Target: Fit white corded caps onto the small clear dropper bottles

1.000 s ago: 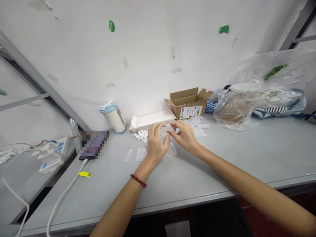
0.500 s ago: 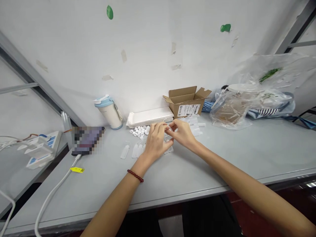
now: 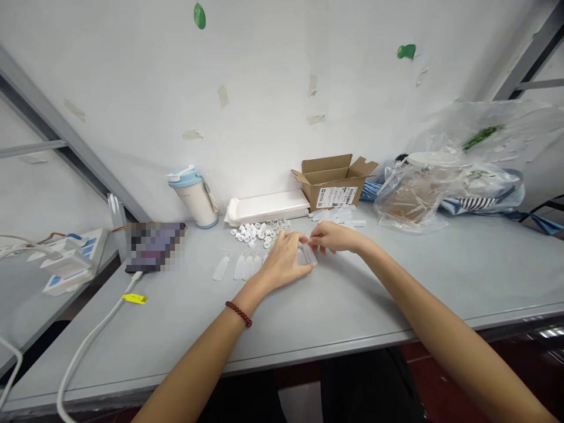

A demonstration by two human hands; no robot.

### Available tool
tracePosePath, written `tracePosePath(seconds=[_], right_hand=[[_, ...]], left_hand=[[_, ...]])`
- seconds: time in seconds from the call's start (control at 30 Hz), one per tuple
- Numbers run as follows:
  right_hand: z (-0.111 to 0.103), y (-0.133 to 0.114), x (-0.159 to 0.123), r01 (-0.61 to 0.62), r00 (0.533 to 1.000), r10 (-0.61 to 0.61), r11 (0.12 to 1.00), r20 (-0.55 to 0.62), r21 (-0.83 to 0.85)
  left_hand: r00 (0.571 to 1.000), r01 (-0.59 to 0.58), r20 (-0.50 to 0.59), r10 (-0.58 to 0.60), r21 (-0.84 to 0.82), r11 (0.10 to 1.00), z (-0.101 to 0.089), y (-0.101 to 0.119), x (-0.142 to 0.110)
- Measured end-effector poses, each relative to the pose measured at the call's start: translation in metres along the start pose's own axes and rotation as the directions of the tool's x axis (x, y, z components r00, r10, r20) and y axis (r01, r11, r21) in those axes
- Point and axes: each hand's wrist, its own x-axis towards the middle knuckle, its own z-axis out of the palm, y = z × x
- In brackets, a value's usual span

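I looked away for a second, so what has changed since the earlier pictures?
The left hand has come slightly toward the person, and the right hand has shifted a little right. Whether any clear piece was let go is unclear. The bottle, cardboard box and white caps stayed put.

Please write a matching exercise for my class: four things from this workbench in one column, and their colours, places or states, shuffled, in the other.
Things
1. tumbler
2. cardboard box
3. beaded bracelet
4. small white caps

Descriptions
A. dark red
B. heaped in front of the flat white stack
C. topped with a light-blue lid
D. standing with its flaps open

Right pairs: 1-C, 2-D, 3-A, 4-B
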Motion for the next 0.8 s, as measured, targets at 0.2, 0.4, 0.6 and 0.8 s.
tracePosePath(seconds=[0.2,0.4,0.6,0.8], right_hand=[[0.0045,0.0023,0.0047,-0.032,0.999,0.032,0.999,0.029,-0.001],[0.0052,0.004,0.0054,-0.046,0.998,0.047,0.999,0.03,-0.024],[0.0072,0.0033,0.0062,-0.053,0.998,0.054,0.998,0.025,-0.022],[0.0079,-0.001,0.0061,-0.11,0.994,0.111,0.994,0.017,-0.012]], left_hand=[[0.999,-0.037,0.032,0.036,0.034,0.999,-0.0001,-0.0031,-0.0001],[0.996,-0.082,0.042,0.08,0.042,0.996,0.0003,-0.0046,-0.0005],[0.993,-0.107,0.057,0.102,0.092,0.99,0.0002,-0.0041,-0.0018],[0.99,-0.139,0.043,0.135,0.106,0.985,-0.0013,-0.0049,-0.0011]])
